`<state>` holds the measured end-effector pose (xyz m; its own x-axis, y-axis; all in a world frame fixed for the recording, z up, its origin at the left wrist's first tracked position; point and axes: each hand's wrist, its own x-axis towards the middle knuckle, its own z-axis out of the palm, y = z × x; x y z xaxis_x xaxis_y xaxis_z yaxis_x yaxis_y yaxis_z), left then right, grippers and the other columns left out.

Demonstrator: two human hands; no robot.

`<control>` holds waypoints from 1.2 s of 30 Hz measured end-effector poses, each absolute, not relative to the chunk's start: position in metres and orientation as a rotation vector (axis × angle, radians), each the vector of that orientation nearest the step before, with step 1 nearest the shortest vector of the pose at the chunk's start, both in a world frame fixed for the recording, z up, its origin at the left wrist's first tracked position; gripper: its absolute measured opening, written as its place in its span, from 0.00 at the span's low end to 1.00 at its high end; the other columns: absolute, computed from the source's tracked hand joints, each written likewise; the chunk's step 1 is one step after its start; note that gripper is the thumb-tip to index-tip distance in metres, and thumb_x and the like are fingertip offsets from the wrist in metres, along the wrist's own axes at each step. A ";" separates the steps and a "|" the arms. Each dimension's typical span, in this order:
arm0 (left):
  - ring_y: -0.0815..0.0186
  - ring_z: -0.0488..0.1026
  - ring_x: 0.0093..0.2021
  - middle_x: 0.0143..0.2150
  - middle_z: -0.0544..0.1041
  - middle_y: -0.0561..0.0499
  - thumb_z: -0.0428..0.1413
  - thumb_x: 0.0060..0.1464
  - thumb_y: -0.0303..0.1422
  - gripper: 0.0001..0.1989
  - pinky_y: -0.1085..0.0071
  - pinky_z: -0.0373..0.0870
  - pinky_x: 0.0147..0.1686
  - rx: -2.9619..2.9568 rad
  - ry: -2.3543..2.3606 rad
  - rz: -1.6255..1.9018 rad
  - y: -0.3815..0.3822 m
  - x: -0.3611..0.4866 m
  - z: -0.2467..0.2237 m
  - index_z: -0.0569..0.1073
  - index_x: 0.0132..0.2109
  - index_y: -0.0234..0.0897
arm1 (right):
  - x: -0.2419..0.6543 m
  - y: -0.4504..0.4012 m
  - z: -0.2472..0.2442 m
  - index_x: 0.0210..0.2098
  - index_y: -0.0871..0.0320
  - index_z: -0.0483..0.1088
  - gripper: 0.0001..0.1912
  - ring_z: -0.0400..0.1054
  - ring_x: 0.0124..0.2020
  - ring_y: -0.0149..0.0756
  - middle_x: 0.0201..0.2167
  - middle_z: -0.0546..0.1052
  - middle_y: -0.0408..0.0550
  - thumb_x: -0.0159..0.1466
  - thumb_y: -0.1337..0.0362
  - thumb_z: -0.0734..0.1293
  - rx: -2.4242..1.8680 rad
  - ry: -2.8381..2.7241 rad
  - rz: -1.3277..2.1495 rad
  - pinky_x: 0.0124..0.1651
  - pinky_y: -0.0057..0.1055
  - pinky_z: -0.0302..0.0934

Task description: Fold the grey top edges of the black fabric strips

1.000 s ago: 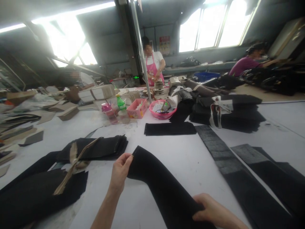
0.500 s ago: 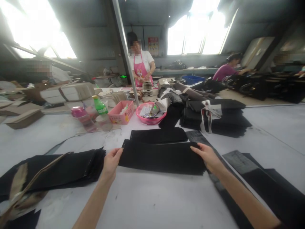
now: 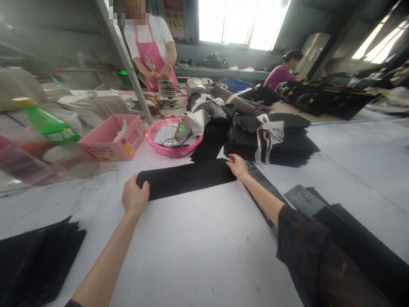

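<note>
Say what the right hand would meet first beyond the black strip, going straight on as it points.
Ahead of the right hand, probably the black cloth beside the pink basin; depth is unclear.

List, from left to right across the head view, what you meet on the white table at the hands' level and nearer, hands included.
Black stack, left hand, long black piece, right hand, dark overlapping strips.

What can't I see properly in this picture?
In the head view:
1. What lies under the black strip: the strip covers it.
2. Some fingertips of the left hand: hidden behind the hand itself.
3. The left end of the black stack: cut off by the left edge.
4. Any writing on the paper in the pink basin: too small and blurred.
</note>
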<state>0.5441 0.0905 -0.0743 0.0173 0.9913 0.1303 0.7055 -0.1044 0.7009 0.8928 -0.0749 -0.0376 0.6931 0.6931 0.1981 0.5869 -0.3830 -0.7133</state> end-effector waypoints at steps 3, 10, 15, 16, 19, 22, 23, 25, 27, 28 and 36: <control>0.49 0.69 0.51 0.50 0.70 0.38 0.53 0.53 0.36 0.24 0.55 0.67 0.49 2.113 1.810 0.686 0.085 0.550 -0.080 0.65 0.56 0.31 | 0.888 -0.132 -0.022 0.44 0.57 0.73 0.13 0.72 0.42 0.36 0.43 0.77 0.48 0.59 0.68 0.68 -2.137 -1.126 0.167 0.49 0.32 0.64; 0.48 0.66 0.56 0.53 0.69 0.42 0.57 0.51 0.33 0.28 0.51 0.68 0.52 2.216 1.847 0.644 0.079 0.546 -0.088 0.60 0.58 0.30 | 0.817 -0.353 0.006 0.48 0.53 0.69 0.12 0.69 0.46 0.38 0.46 0.73 0.47 0.66 0.62 0.61 -2.459 -1.333 0.053 0.49 0.35 0.64; 0.49 0.62 0.59 0.55 0.67 0.42 0.56 0.52 0.36 0.27 0.52 0.66 0.54 2.334 1.672 0.821 0.025 0.529 -0.082 0.63 0.58 0.33 | 0.760 -0.457 -0.027 0.57 0.55 0.62 0.24 0.65 0.52 0.45 0.52 0.69 0.53 0.66 0.52 0.61 -2.720 -1.239 -0.136 0.51 0.41 0.64; 0.50 0.63 0.58 0.54 0.68 0.43 0.54 0.54 0.36 0.24 0.53 0.66 0.54 2.380 1.540 0.829 0.005 0.527 -0.081 0.65 0.57 0.35 | 0.754 -0.467 -0.033 0.58 0.56 0.61 0.25 0.65 0.52 0.47 0.53 0.68 0.55 0.66 0.51 0.61 -2.755 -1.219 -0.185 0.50 0.42 0.65; 0.54 0.70 0.51 0.49 0.71 0.43 0.48 0.58 0.38 0.19 0.56 0.68 0.52 2.450 1.078 0.695 -0.067 0.524 -0.080 0.69 0.53 0.36 | 0.745 -0.479 -0.045 0.57 0.58 0.63 0.25 0.65 0.51 0.49 0.51 0.69 0.57 0.66 0.51 0.60 -2.802 -1.194 -0.285 0.47 0.43 0.66; 0.56 0.69 0.53 0.53 0.70 0.44 0.47 0.59 0.38 0.17 0.56 0.66 0.54 2.447 0.841 0.594 -0.140 0.524 -0.080 0.70 0.52 0.39 | 0.744 -0.478 -0.047 0.57 0.59 0.64 0.23 0.66 0.50 0.47 0.50 0.70 0.57 0.66 0.55 0.61 -2.782 -1.229 -0.311 0.47 0.42 0.66; 0.57 0.68 0.54 0.54 0.69 0.45 0.46 0.60 0.37 0.16 0.57 0.67 0.54 2.433 0.770 0.544 -0.160 0.524 -0.079 0.71 0.52 0.40 | 0.744 -0.478 -0.048 0.57 0.59 0.64 0.22 0.67 0.49 0.46 0.49 0.71 0.57 0.66 0.56 0.62 -2.774 -1.238 -0.316 0.47 0.41 0.66; 0.59 0.68 0.55 0.55 0.69 0.46 0.46 0.60 0.35 0.15 0.59 0.67 0.54 2.393 0.674 0.489 -0.195 0.527 -0.075 0.71 0.51 0.41 | 0.743 -0.477 -0.050 0.56 0.60 0.64 0.21 0.67 0.49 0.46 0.49 0.71 0.57 0.66 0.60 0.62 -2.761 -1.246 -0.335 0.48 0.41 0.67; 0.60 0.69 0.55 0.55 0.69 0.46 0.46 0.61 0.32 0.14 0.61 0.68 0.53 2.367 0.582 0.431 -0.221 0.530 -0.068 0.71 0.50 0.42 | 0.743 -0.478 -0.052 0.55 0.62 0.66 0.18 0.67 0.50 0.46 0.50 0.71 0.58 0.65 0.66 0.61 -2.747 -1.238 -0.362 0.49 0.41 0.67; 0.61 0.69 0.54 0.54 0.70 0.46 0.45 0.61 0.31 0.15 0.62 0.69 0.53 2.363 0.530 0.401 -0.231 0.532 -0.064 0.71 0.50 0.42 | 0.742 -0.479 -0.054 0.53 0.62 0.67 0.17 0.67 0.50 0.46 0.50 0.72 0.58 0.65 0.68 0.60 -2.736 -1.228 -0.370 0.50 0.41 0.67; 0.60 0.71 0.53 0.56 0.71 0.44 0.47 0.59 0.25 0.17 0.62 0.70 0.52 2.527 0.208 0.135 -0.283 0.563 -0.020 0.70 0.53 0.40 | 0.756 -0.494 -0.045 0.42 0.58 0.73 0.15 0.73 0.41 0.41 0.41 0.78 0.51 0.69 0.61 0.56 -2.539 -0.932 -0.218 0.44 0.37 0.69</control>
